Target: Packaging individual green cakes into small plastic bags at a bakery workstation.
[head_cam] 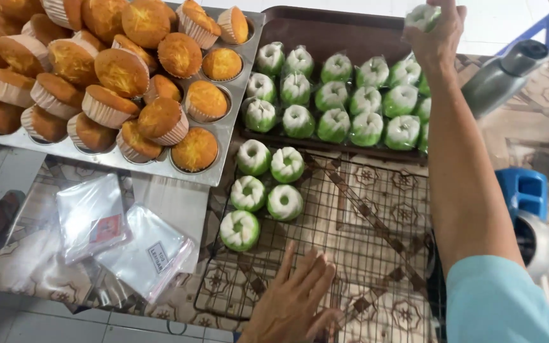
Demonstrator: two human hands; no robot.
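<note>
Overhead, my right hand at one o'clock pinches a wrapped green-and-white cake above the brown tray. My left hand at six o'clock rests, fingers spread, on the wire rack near five unwrapped cakes.

Two stacks of clear plastic bags with small labels, beside wire rack

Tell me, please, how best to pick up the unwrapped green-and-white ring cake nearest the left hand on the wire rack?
Come from above and pinch the green-and-white ring cake by its fluted green sides; it sits upright, soft white top exposed. Its near and left sides are free, while neighbouring cakes crowd the far side.
</note>
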